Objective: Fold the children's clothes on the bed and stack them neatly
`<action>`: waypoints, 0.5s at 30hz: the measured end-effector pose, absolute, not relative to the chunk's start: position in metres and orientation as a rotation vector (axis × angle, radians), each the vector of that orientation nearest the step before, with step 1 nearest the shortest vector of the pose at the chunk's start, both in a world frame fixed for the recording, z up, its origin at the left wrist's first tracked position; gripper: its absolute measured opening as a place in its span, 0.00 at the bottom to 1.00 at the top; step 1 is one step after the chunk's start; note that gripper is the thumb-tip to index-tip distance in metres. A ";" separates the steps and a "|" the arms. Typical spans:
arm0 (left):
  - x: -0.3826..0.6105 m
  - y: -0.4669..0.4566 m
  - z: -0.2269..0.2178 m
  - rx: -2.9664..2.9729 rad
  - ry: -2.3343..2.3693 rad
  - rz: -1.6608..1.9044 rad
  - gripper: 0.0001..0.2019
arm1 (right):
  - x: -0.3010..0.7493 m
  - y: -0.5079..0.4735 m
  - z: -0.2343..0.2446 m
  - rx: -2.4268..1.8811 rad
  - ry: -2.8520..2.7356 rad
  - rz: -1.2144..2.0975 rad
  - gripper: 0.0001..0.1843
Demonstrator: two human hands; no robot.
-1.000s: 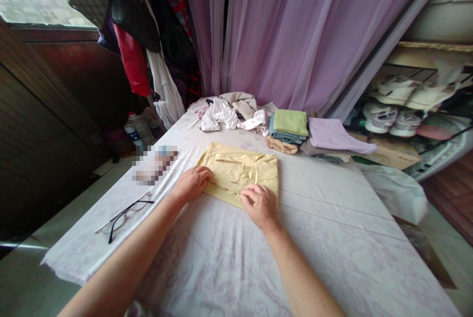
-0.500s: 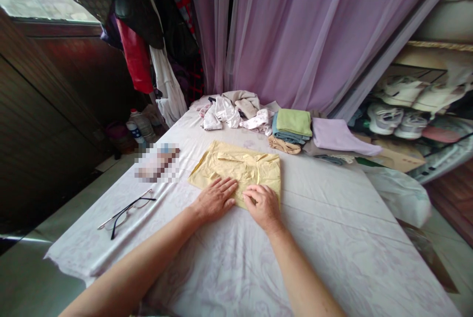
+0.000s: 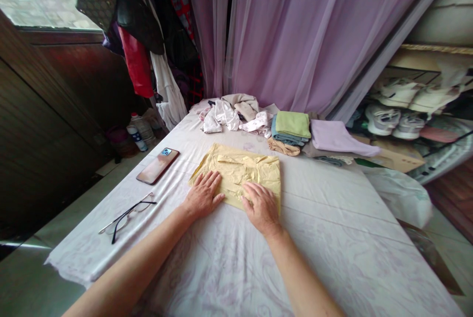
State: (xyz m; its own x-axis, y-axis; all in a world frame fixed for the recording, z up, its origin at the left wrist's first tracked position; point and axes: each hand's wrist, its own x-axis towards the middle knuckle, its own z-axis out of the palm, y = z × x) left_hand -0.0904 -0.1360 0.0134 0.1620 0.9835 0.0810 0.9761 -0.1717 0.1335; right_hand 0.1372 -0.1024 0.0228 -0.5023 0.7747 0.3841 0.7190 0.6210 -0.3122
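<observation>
A folded yellow garment [image 3: 236, 169] lies flat before me, slightly wrinkled, with a narrow strip or pocket edge across its upper part. My left hand [image 3: 203, 195] rests palm down on its lower left corner, fingers stretched out. On the lower right of the cloth lies my right hand [image 3: 261, 207], its fingers a little bent and resting on the fabric. Neither hand grips anything. What lies under the palms is hidden.
The pale patterned sheet [image 3: 332, 238] covers the surface. Eyeglasses [image 3: 127, 213] and a phone [image 3: 158, 167] lie left. Behind are crumpled clothes [image 3: 231, 114], a folded green cloth [image 3: 293, 124] on a stack, and a lilac cloth [image 3: 332, 135]. Shoes [image 3: 384, 117] stand on the right rack.
My left hand has slid left across the yellow garment. My right hand has opened from a curled pose and now lies flatter on the cloth.
</observation>
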 end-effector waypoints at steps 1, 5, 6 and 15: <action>-0.090 -0.136 0.014 2.348 2.000 0.219 0.35 | 0.135 -0.104 0.023 -1.149 -2.404 0.150 0.21; -0.089 -0.138 0.016 2.324 2.042 0.200 0.36 | 0.130 -0.110 0.021 -1.116 -2.597 0.222 0.25; -0.089 -0.138 0.017 2.314 2.055 0.195 0.36 | 0.130 -0.111 0.020 -1.133 -2.617 0.238 0.25; -0.089 -0.138 0.031 2.220 2.156 0.163 0.33 | 0.135 -0.115 0.019 -1.184 -2.609 0.248 0.24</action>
State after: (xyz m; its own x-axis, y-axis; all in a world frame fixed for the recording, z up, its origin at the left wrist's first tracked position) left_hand -0.0892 -0.1384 0.0308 0.0270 0.9986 0.0457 0.9941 -0.0316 0.1034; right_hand 0.1347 -0.1150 0.0188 -0.6316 0.7568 0.1686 0.7113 0.6521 -0.2623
